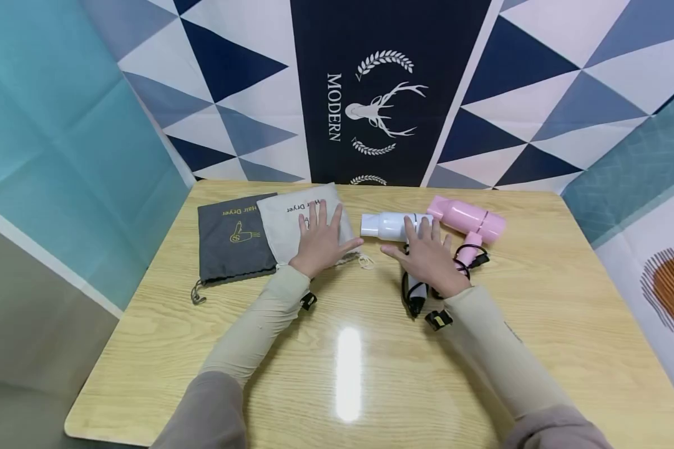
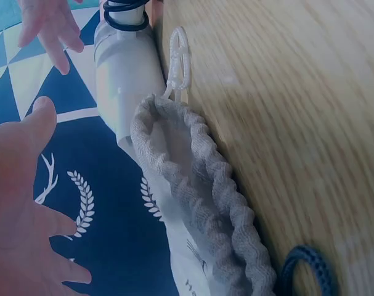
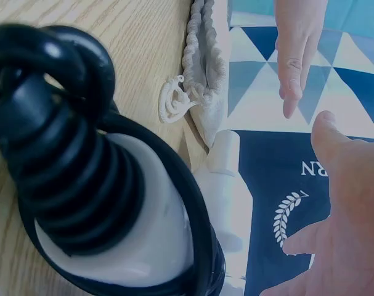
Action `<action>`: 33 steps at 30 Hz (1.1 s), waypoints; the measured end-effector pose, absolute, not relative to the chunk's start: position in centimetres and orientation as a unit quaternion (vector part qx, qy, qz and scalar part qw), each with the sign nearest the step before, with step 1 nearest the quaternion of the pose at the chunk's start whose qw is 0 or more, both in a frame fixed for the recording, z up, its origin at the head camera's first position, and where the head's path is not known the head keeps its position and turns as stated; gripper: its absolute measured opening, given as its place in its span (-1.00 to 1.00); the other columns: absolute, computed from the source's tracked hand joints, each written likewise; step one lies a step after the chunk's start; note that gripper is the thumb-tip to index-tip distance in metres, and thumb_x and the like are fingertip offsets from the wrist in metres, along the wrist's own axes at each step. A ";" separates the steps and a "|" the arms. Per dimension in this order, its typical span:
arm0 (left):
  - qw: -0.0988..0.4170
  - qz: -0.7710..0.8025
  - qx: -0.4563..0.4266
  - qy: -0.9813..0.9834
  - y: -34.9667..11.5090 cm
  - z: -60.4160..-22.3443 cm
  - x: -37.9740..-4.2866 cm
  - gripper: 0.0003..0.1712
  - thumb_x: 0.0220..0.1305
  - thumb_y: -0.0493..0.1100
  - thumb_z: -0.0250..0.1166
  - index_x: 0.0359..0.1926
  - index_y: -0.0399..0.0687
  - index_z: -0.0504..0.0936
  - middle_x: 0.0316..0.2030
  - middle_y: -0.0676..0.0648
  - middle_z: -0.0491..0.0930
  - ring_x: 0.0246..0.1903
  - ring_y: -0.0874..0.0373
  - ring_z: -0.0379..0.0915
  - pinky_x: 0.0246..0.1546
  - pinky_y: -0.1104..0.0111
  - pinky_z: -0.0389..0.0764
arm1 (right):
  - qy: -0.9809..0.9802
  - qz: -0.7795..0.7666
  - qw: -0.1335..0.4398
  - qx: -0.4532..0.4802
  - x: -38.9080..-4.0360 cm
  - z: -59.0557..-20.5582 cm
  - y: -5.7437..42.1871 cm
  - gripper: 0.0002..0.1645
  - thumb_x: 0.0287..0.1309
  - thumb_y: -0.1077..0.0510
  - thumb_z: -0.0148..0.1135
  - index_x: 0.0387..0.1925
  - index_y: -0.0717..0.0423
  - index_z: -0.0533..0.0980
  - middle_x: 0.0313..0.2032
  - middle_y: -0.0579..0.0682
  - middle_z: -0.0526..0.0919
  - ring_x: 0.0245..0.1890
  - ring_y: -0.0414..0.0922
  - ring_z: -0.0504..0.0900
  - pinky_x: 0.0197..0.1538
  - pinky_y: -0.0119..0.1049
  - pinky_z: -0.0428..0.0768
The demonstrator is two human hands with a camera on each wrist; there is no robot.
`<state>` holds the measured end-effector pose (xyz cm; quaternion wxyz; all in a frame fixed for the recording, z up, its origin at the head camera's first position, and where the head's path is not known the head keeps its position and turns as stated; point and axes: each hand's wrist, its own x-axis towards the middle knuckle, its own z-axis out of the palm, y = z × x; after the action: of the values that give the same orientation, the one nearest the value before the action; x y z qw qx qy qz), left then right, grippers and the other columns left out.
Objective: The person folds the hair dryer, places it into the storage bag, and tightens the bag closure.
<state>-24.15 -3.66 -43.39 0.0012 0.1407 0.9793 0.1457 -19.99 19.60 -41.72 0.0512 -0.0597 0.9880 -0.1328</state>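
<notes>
My left hand point(image 1: 319, 243), fingers spread, is over the light grey drawstring bag point(image 1: 281, 215) printed "Hair Dryer". In the left wrist view a gap shows between that hand and the bag's gathered mouth point(image 2: 193, 179). My right hand point(image 1: 427, 255), also spread, is above the white hair dryer point(image 1: 390, 226) and hides part of its body. The dryer's handle has a black cord point(image 3: 202, 228) wound round it. Beside it on the right lies a pink hair dryer point(image 1: 466, 218), its handle also wrapped in black cord. Neither hand holds anything.
A dark grey drawstring bag point(image 1: 233, 243) lies left of the light one, partly beneath it. Everything lies on a wooden table point(image 1: 292, 374) with a patterned cloth point(image 1: 247, 75) hanging behind it. A teal cloth point(image 1: 62, 125) hangs at the left side.
</notes>
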 end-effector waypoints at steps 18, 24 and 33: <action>0.006 0.183 0.167 0.969 -3.6 -42.9 -24.3 0.10 0.23 0.51 0.02 0.55 0.00 -0.08 0.53 -0.33 -0.25 0.52 -0.28 -0.49 0.42 -0.26 -0.29 | 0.986 -0.141 0.061 -0.062 -19.5 -40.9 20.1 0.20 0.23 -0.59 -0.27 0.53 0.16 -0.21 0.47 0.46 -0.24 0.49 0.38 -0.36 0.34 0.50 -0.18; 0.006 0.185 0.177 0.967 -2.7 -42.8 -24.6 0.11 0.22 0.53 0.00 0.55 0.01 -0.09 0.53 -0.32 -0.25 0.52 -0.27 -0.48 0.42 -0.27 -0.27 | 0.986 -0.146 0.058 -0.057 -19.3 -40.6 20.7 0.20 0.22 -0.59 -0.26 0.53 0.18 -0.17 0.47 0.48 -0.24 0.47 0.43 -0.33 0.33 0.51 -0.21; 0.023 0.200 0.200 0.959 -0.7 -42.4 -25.2 0.09 0.24 0.48 0.06 0.55 0.01 -0.10 0.53 -0.31 -0.27 0.53 -0.24 -0.44 0.44 -0.22 -0.29 | 0.986 -0.145 0.067 -0.049 -19.0 -40.4 21.1 0.20 0.24 -0.56 -0.23 0.51 0.26 -0.11 0.46 0.48 -0.15 0.48 0.42 -0.24 0.35 0.47 -0.12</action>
<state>-25.23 -0.74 -42.38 0.0228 0.2004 0.9589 0.1996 -18.99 21.12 -40.43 0.0672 -0.0493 0.9860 -0.1446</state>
